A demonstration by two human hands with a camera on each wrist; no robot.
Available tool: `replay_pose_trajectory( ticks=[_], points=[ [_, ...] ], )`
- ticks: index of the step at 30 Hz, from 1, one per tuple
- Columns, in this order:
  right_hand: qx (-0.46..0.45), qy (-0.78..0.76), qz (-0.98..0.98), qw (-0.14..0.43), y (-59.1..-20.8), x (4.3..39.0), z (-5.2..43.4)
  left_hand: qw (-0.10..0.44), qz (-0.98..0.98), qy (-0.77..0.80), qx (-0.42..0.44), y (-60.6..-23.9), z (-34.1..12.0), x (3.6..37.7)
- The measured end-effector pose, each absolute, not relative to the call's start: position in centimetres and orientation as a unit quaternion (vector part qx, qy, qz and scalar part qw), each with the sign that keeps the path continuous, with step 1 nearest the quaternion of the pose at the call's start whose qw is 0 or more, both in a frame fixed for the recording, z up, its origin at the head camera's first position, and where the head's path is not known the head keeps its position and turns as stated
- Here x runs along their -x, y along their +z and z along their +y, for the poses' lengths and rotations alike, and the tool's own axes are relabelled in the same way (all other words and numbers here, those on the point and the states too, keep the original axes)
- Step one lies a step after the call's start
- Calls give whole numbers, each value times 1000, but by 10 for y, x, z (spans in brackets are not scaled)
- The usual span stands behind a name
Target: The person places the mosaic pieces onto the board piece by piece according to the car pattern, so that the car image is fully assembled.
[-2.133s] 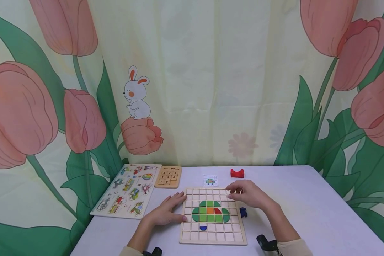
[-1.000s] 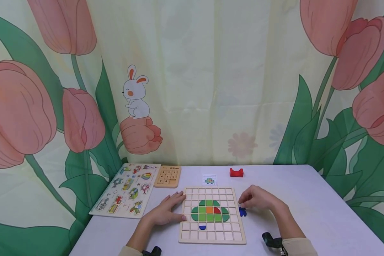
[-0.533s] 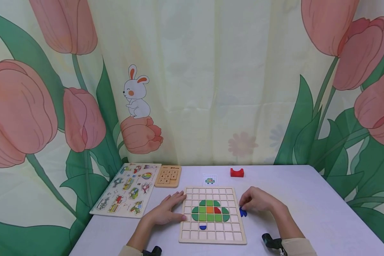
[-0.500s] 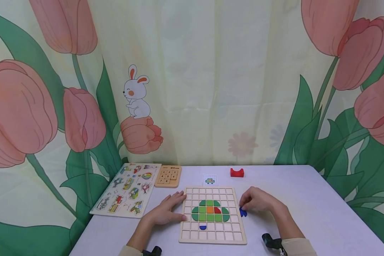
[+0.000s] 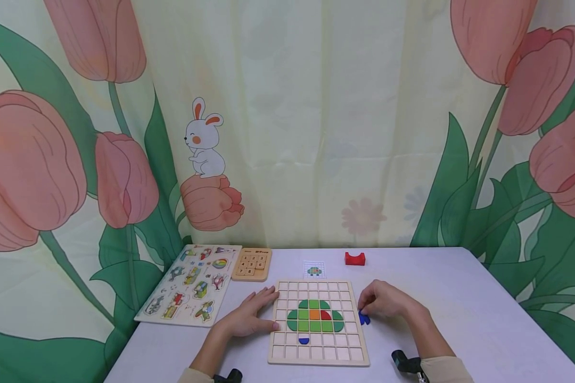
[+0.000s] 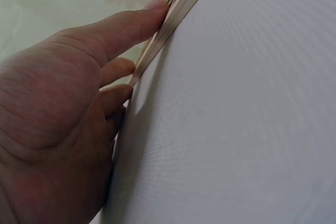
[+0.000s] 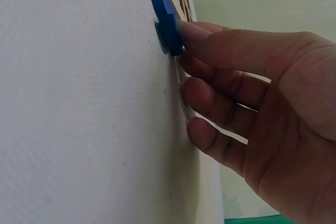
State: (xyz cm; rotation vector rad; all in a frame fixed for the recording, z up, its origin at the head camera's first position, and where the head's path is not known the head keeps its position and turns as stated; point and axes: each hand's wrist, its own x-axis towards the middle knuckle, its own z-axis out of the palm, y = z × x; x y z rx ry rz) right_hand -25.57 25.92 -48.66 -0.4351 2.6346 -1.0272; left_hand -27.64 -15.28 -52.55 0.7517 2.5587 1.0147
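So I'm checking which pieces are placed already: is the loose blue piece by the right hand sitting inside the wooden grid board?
No, the blue piece lies on the white table just off the grid board, at the right hand.

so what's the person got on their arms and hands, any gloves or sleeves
No gloves: both the left hand and the right hand are bare, and no rings show in the wrist views. Cream, light beige sleeves end at the wrists. A small black device sits at the right wrist and another black device at the left wrist. No cables are visible.
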Motion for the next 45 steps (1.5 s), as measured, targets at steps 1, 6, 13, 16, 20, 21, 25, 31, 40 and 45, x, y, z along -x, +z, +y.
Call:
replay_pose_trajectory(
  ticks=[1, 6, 13, 16, 20, 21, 25, 31, 40, 45],
  points=[
    [150, -355, 912, 139, -487, 256, 259, 144, 887, 353, -260, -525, -153, 277],
    [140, -351, 916, 130, -487, 257, 258, 145, 887, 355, -256, -526, -153, 277],
    [106, -338, 926, 130, -486, 255, 252, 144, 888, 354, -256, -527, -153, 277],
    [108, -335, 927, 131, -485, 254, 249, 145, 887, 355, -256, -526, -153, 277],
    [115, -330, 928, 129, -484, 253, 247, 146, 886, 358, -256, -524, -153, 276],
    [115, -329, 929, 128, -484, 253, 246, 146, 886, 357, -257, -524, -153, 276],
    [106, -324, 932, 119, -482, 253, 244, 147, 886, 356, -257, -524, -153, 276],
    [94, -327, 936, 93, -474, 253, 240, 146, 887, 354, -257, -525, -153, 277],
    [164, -384, 906, 74, -468, 254, 236, 145, 889, 349, -259, -528, -154, 278],
    [191, -411, 888, 79, -467, 254, 225, 142, 888, 350, -262, -528, -154, 278]
  ],
)
